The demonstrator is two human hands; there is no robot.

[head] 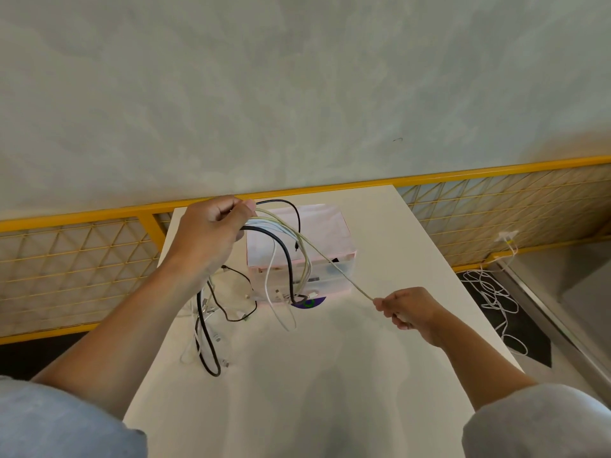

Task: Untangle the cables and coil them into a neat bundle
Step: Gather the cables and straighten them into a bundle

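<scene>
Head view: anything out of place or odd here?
Yes: a white cable lies in a loose tangle on the floor right of the table, trailing from the yellow mesh fence.

No legible text, labels or numbers anywhere.

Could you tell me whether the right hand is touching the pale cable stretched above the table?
Touching. The head view shows the right hand pinching the pale cable, which runs straight up to the cable bundle the left hand grips.
</scene>
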